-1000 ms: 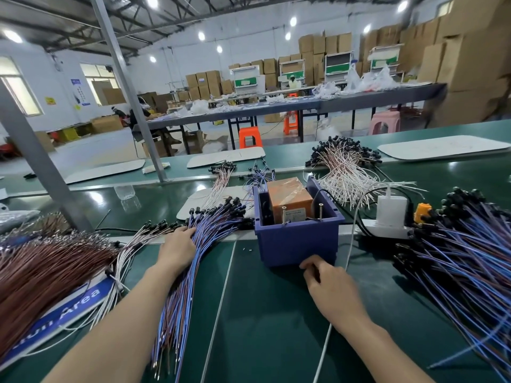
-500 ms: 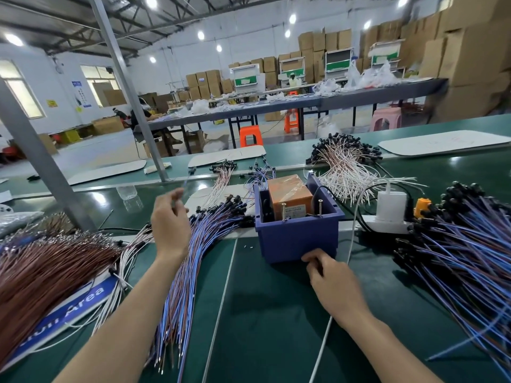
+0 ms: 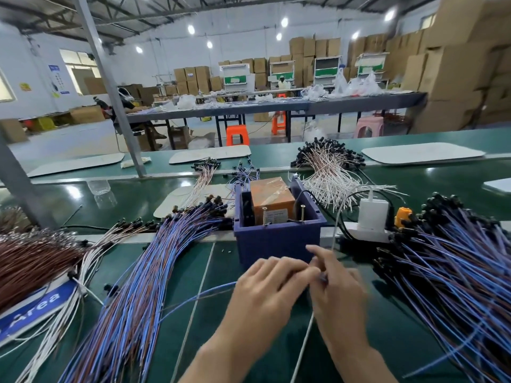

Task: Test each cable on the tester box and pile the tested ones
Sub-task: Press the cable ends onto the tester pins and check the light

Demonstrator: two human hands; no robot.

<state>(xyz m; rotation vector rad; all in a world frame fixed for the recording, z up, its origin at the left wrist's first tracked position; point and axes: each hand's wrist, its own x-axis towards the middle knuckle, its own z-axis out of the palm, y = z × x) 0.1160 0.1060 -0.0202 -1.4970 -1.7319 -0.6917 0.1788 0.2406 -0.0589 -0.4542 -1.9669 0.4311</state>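
Well into the run but far from the end, judging by the bench (image 3: 226,266). Heaped with blue-and-brown cables on both sides of the tester box (image 3: 276,241): a thick left pile (image 3: 138,286) fanned toward the near edge, a right pile (image 3: 456,277) of much the same bulk. Cannot tell tested from untested. More bundles beyond, white ones (image 3: 331,172) behind the box and brown ones (image 3: 30,258) at far left, apparently also waiting.

Handling a single blue cable (image 3: 204,293), not yet on the box. Lying loose across the green surface between the left pile and the hands, then vanishing under the left hand (image 3: 265,294). Left fingers (image 3: 287,268) curled over it, grasping. Meeting the right hand (image 3: 340,294) just in front of the box's near wall, with a glimpse of blue at the meeting point. Right fingers (image 3: 318,254) probably pinching the cable's end there, one finger lifted clear, though too smeared by motion to be sure. Well short of the two upright pins (image 3: 264,215) on the box rim, so contact yet to make, then off to the tested heap.
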